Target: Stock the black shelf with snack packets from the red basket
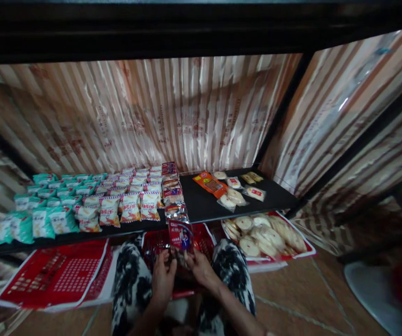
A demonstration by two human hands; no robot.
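Observation:
A dark red and purple snack packet (180, 234) stands upright between my hands, just in front of the shelf edge. My left hand (164, 276) closes on its lower left corner, and my right hand (202, 269) pinches the lower right one. Below them a red basket (206, 237) sits between my knees; its contents are dark and hard to make out. Straight ahead, a row of similar packets (173, 192) runs back along the black shelf (201, 211). White and orange snack bags (130, 206) fill the shelf beside that row, with teal bags (64, 219) farther left.
On the shelf's right part lie an orange packet (210, 185) and several round, pale wrapped pieces (234, 197). A basket of pale round packs (264, 235) stands at right on the tiled floor. A red basket (59, 273) lies at left. A dark beam (186, 35) crosses overhead.

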